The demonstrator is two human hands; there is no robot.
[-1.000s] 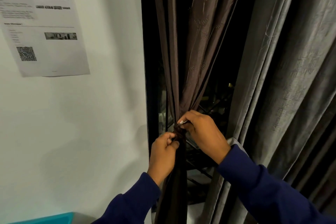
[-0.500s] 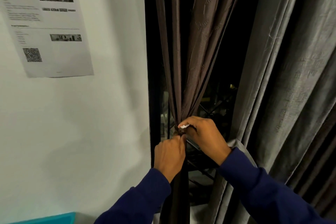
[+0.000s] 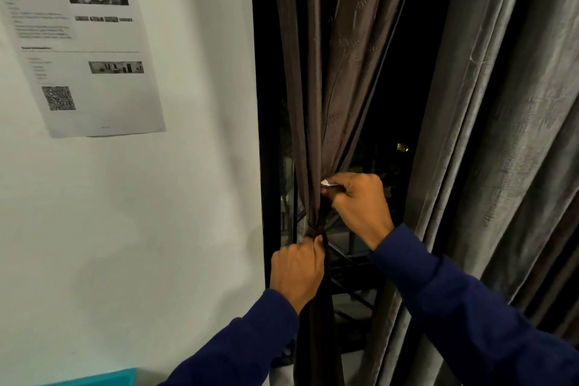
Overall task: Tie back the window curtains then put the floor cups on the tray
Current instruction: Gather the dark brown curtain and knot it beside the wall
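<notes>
A thin brown curtain hangs at the left edge of a dark window, gathered into a narrow bunch with a dark tie wrapped around it. My left hand grips the bunch just below the tie, thumb against the knot. Higher up, my right hand pinches the gathered folds, with a small white bit showing at its fingertips. No cups and no tray are in view.
A thick grey curtain hangs at the right, next to my right sleeve. A printed paper sheet is stuck on the white wall at the left. A teal edge shows at the bottom left.
My left hand has dropped below the tie and closed on the bunch. My right hand has lifted away from the knot to pinch the curtain higher up.
</notes>
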